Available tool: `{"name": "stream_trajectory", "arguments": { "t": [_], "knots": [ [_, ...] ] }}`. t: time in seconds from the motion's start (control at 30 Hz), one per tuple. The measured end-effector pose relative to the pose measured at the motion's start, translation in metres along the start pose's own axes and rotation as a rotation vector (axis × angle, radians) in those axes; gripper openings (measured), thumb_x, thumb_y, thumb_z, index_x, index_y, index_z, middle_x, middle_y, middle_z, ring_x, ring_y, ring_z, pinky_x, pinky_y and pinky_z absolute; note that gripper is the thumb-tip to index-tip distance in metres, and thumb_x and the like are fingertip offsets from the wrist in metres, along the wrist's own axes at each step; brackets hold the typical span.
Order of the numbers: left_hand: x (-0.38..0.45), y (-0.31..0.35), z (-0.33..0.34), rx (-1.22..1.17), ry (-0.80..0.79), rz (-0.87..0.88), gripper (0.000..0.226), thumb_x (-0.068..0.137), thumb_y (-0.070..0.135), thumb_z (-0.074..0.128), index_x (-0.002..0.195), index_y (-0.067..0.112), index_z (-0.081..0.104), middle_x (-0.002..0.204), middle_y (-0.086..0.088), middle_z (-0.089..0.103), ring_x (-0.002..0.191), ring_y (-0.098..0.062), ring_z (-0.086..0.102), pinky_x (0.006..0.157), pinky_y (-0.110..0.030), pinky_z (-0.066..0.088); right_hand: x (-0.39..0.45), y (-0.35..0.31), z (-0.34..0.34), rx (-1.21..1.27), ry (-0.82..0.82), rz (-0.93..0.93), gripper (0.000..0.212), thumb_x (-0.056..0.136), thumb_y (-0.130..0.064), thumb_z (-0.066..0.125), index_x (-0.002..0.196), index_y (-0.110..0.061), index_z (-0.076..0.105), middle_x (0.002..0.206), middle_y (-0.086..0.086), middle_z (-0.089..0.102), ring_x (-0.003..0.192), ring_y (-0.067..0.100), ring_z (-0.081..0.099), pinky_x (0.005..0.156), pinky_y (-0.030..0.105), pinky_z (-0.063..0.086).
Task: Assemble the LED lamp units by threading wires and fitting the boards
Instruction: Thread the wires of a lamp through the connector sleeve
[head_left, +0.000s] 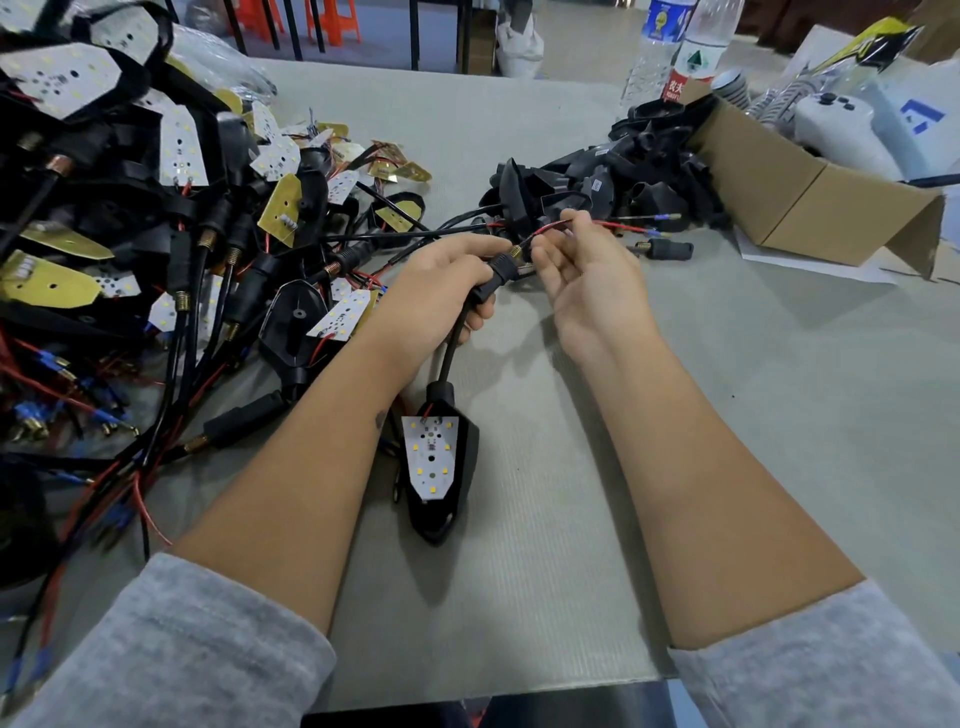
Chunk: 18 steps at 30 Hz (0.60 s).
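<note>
The left third of the frame is filled by a heap of lamp units (171, 249), with black housings, white and yellow boards, black cables and red wires tangled together on the grey table (727, 415). Just right of that heap, near the frame's centre, the left hand (441, 291) is closed around a black stem (491, 283) whose brass threaded end points up and to the right. From this stem a black cable runs down to a lamp housing (447, 467) that lies low in the centre of the frame, between the forearms; its long axis runs nearly top to bottom, its pointed tip is directed at the lower edge, and a white LED board (431, 454) is seated face up in it. At the brass end, a red wire (550, 227) is pinched by the fingertips of the right hand (587, 280), the remaining fingers being loosely spread. Directly behind both hands, a pile of black housings (613, 176) is spread across the table, close to the wire's far end. At the upper right an open cardboard box (810, 197) is seen, with two plastic bottles (670, 47) behind it.
</note>
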<state>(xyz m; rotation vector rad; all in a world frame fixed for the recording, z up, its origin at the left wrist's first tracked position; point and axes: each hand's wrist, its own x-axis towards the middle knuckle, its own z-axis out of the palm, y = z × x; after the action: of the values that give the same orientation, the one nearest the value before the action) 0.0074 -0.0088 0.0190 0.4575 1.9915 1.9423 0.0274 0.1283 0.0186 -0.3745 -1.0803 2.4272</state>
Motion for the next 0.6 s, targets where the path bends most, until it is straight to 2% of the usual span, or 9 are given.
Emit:
{"name": "stream_trajectory", "arguments": {
  "t": [0.23,0.47,0.6],
  "knots": [
    [-0.0002,-0.0041,-0.0030,0.045,-0.033,0.097,0.028,0.098,0.010,0.044,0.107,0.027,0.064,0.060,0.003,0.064,0.050,-0.008,0.050,0.045,-0.019,0.039,-0.0029,0.0043,-0.0005,-0.337,-0.135,0.013,0.018,0.098,-0.009,0.054,0.086,-0.005,0.066,0.068,0.004,0.056,0.055,0.009,0.051,0.054,0.018,0.046],
    [0.0002,-0.0024,-0.0009,0.002,-0.042,0.059,0.030,0.095,0.007,0.044,0.109,0.018,0.067,0.055,-0.002,0.061,0.046,-0.012,0.048,0.042,-0.017,0.038,-0.0029,0.0012,-0.0014,-0.328,-0.090,-0.068,0.022,0.100,-0.011,0.053,0.080,-0.007,0.061,0.064,0.003,0.056,0.049,0.005,0.050,0.046,0.016,0.041],
    [-0.0012,0.0009,-0.0003,0.022,-0.055,0.048,0.030,0.094,0.005,0.042,0.102,0.018,0.067,0.052,-0.003,0.059,0.043,-0.012,0.047,0.041,-0.018,0.039,-0.0023,-0.0029,-0.0025,-0.293,-0.033,-0.098,0.023,0.101,-0.012,0.050,0.080,-0.007,0.058,0.060,0.000,0.060,0.048,0.004,0.051,0.047,0.015,0.042]
  ]
}}
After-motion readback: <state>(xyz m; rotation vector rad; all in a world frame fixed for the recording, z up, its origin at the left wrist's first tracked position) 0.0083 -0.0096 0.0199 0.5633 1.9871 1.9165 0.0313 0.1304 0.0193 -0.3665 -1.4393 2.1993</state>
